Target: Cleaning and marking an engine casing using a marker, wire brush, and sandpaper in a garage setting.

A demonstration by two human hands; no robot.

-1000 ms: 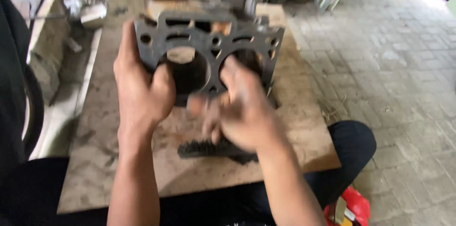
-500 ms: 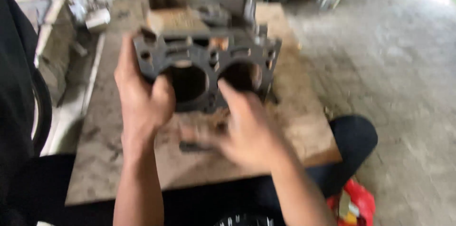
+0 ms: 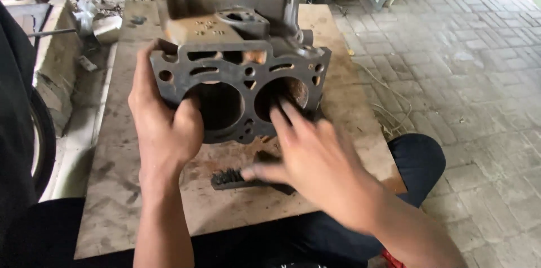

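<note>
Head view, left hand [image 3: 163, 124] gripping engine block [image 3: 242, 85], right hand [image 3: 315, 161] open (blurred), fingertips at cylinder bore [image 3: 282, 99].

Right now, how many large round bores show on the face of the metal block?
2: the left bore beside the left hand thumb, and the right bore partly covered by the right hand fingers.

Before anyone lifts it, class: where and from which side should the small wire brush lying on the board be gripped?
Probably by the handle end of the wire brush, coming from the right: its bristles point left, and the right hand already covers that end.
</note>
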